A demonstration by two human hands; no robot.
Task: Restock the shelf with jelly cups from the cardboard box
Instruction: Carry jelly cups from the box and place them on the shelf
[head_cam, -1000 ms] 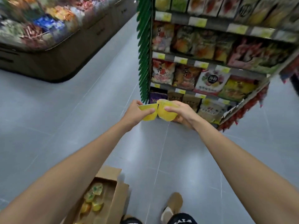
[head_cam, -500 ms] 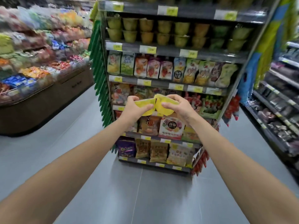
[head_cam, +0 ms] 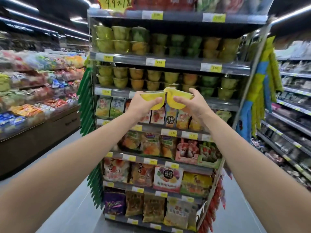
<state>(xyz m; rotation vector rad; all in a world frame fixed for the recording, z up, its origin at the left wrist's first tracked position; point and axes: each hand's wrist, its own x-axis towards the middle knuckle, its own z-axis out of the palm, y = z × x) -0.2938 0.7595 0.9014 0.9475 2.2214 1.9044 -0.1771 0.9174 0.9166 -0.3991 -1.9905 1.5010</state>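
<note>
My left hand grips a yellow jelly cup and my right hand grips a second yellow jelly cup. Both cups are raised side by side, touching, in front of the shelf unit. Two upper shelves hold stacked rows of green, yellow and orange jelly cups. My hands are level with the lower of those two rows. The cardboard box is out of view.
Snack bags fill the shelves below the cups. A low display of wrapped sweets runs along the left. Another shelf aisle stands at the right. Grey floor lies between me and the unit.
The view has tilted up from the floor and box to the upper shelves. Both hands have risen with their cups to the jelly cup rows.
</note>
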